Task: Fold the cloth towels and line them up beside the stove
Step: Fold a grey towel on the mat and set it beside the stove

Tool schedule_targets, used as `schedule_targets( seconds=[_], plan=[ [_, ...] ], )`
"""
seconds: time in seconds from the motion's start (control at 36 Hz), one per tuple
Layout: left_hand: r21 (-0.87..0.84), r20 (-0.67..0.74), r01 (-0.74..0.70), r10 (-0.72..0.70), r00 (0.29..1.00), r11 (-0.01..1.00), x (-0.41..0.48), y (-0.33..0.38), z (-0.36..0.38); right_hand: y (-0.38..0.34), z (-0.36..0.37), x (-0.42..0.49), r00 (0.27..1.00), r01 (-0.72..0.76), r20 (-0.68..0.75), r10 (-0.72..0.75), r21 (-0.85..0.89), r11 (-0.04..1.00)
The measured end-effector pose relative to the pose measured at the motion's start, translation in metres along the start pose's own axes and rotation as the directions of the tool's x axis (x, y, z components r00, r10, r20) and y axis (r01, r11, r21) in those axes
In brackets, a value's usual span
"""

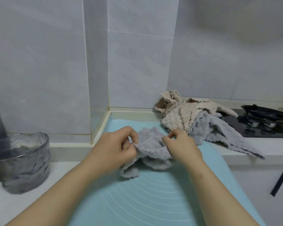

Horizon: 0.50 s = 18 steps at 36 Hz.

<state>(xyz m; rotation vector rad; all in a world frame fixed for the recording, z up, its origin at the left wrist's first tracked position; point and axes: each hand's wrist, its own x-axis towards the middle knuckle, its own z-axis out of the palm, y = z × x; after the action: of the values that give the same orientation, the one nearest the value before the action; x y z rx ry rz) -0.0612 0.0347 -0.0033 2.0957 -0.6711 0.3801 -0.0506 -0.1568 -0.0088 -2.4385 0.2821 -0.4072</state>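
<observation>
While a crumpled grey towel [151,145] is pinched between thumb and curled fingers at either side of its upper edge, it is held by both hands at once: its left side is gripped by the left hand [117,145] and its right side by the right hand [181,144]. The cloth is stretched between the two hands, and its lower folds are bunched beneath them on a pale blue mat [153,203] marked with curved white lines. Beyond the right hand, just past its knuckles, a loose heap of unfolded cloths is seen; a beige towel [178,116] is draped over a grey-blue towel [225,136], whose long corner is spread across the white countertop [245,147] to the right. Further right of that heap, a black glass stove [266,132] with a dark burner [265,111] is set into the counter. Well to the left of the left hand, a ribbed glass bowl [23,162] is placed on the counter. Below the counter edge on the right, a black handle [278,184] is fixed to a white cabinet front. Pale grey wall tiles [137,62] are seen beyond both hands.
</observation>
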Motion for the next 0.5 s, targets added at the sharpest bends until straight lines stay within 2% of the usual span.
schedule_targets(
  seconds=[0.03,0.08,0.11,0.14,0.19,0.25,0.31,0.36,0.42,0.5],
  plan=[
    [-0.131,0.086,0.053,-0.042,0.995,0.99,-0.001,0.003,-0.004,0.001,0.0,0.0,1.0,-0.005,0.015,0.006,-0.048,0.999],
    [-0.388,0.278,0.203,-0.096,0.956,0.899,-0.002,0.009,-0.012,0.003,0.004,0.001,0.996,-0.018,0.082,0.029,-0.131,0.991],
    [-0.455,0.313,0.263,-0.123,0.942,0.851,-0.002,0.01,-0.014,0.003,0.007,0.0,0.99,-0.022,0.135,0.04,-0.135,0.991],
    [-0.474,0.297,0.298,-0.169,0.94,0.829,0.0,0.009,-0.013,0.002,0.009,-0.001,0.982,-0.012,0.188,0.033,-0.111,0.994],
    [-0.403,0.122,0.319,-0.295,0.948,0.858,0.006,-0.002,-0.005,-0.002,0.014,-0.004,0.963,0.046,0.265,-0.039,-0.022,0.999],
    [-0.252,-0.107,0.344,-0.379,0.919,0.905,0.011,-0.014,0.004,-0.009,0.017,-0.007,0.944,0.119,0.29,-0.154,0.134,0.984],
    [-0.181,-0.192,0.385,-0.416,0.889,0.905,0.011,-0.025,0.011,-0.018,0.018,-0.01,0.922,0.168,0.291,-0.254,0.291,0.942],
    [-0.203,-0.17,0.433,-0.467,0.868,0.878,0.01,-0.03,0.014,-0.025,0.017,-0.014,0.908,0.157,0.294,-0.299,0.424,0.892],
    [-0.331,-0.14,0.478,-0.543,0.828,0.814,0.013,-0.03,0.015,-0.029,0.014,-0.015,0.904,0.054,0.307,-0.297,0.608,0.792],
    [-0.606,0.029,0.537,-0.658,0.753,0.587,0.015,-0.024,0.017,-0.033,0.013,-0.015,0.917,-0.162,0.344,-0.202,0.783,0.6]
  ],
)
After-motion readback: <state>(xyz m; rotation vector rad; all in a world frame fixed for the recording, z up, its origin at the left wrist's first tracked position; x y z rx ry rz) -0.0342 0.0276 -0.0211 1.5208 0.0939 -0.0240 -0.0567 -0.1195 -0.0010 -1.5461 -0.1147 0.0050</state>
